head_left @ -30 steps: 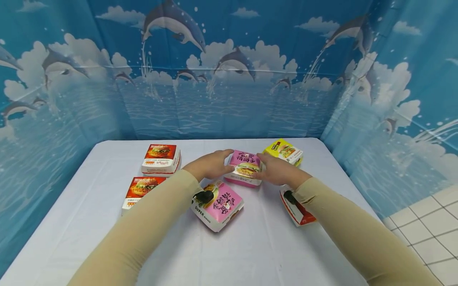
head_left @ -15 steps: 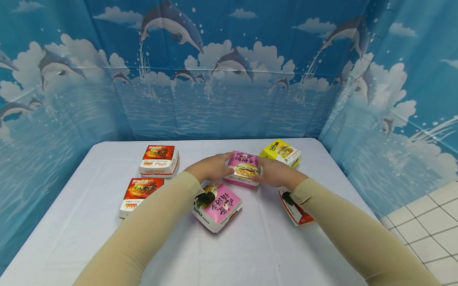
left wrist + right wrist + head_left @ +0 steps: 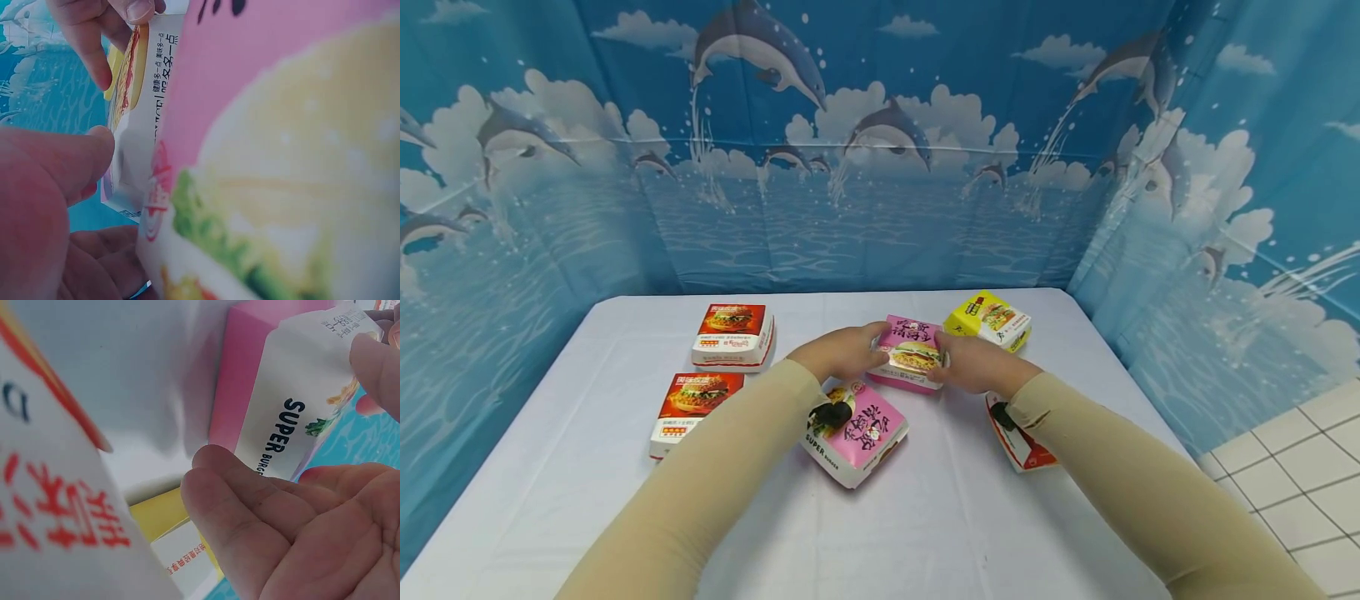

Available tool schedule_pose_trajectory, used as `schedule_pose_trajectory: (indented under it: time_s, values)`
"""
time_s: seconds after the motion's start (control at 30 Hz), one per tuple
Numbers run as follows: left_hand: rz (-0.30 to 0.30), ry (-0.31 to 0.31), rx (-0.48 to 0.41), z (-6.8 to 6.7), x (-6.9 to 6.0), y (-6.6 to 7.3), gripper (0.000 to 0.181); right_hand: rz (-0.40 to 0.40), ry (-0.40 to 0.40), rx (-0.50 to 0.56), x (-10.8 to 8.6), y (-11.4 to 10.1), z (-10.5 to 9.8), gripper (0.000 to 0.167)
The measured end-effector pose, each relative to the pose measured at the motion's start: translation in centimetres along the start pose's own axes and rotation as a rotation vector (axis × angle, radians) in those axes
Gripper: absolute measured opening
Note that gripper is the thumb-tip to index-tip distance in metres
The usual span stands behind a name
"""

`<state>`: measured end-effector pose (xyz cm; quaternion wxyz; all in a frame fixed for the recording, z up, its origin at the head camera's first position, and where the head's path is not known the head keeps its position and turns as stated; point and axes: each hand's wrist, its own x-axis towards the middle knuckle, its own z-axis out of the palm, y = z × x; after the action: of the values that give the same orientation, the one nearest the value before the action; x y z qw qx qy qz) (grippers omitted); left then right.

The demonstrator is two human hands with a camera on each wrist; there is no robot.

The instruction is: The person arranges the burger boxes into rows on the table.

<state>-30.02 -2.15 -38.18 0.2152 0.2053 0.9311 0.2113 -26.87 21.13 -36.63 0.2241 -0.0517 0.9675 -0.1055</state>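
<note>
A pink burger box (image 3: 912, 346) sits on the white table between both hands. My left hand (image 3: 844, 352) grips its left side, thumb near the front corner and fingers toward the back. From the right, my right hand (image 3: 981, 362) grips the opposite side in the same manner. The left wrist view shows the left thumb (image 3: 94, 156) beside the box's printed white side (image 3: 140, 125). "SUPER" lettering marks the box's pink-and-white side (image 3: 269, 419) in the right wrist view, close to the right fingers (image 3: 219, 500). Parts of both grips are hidden.
Another pink burger box (image 3: 859, 432) lies angled just in front. Two red-and-white burger boxes (image 3: 732, 337) stand at left. Behind the right hand is a yellow burger box (image 3: 988, 319). A red-and-white box (image 3: 1021, 442) is partly under the right forearm. A dolphin-print curtain (image 3: 880, 225) surrounds the table.
Both hands stay at the pink box, which hardly moves. Between the first two frames the whole view shifts slightly; the other boxes keep their places.
</note>
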Motion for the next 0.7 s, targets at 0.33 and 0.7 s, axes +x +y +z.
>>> schedule_pose_trajectory:
  time_s: [0.33, 0.7]
  values:
    - [-0.009, -0.012, -0.015, 0.13, 0.22, 0.25, 0.069, 0.019, -0.005, -0.002, 0.36, 0.10, 0.41, 0.095]
    - [-0.006, -0.010, 0.004, 0.37, 0.50, 0.04, 0.068, 0.005, -0.004, 0.006, 0.29, 0.07, 0.58, 0.093]
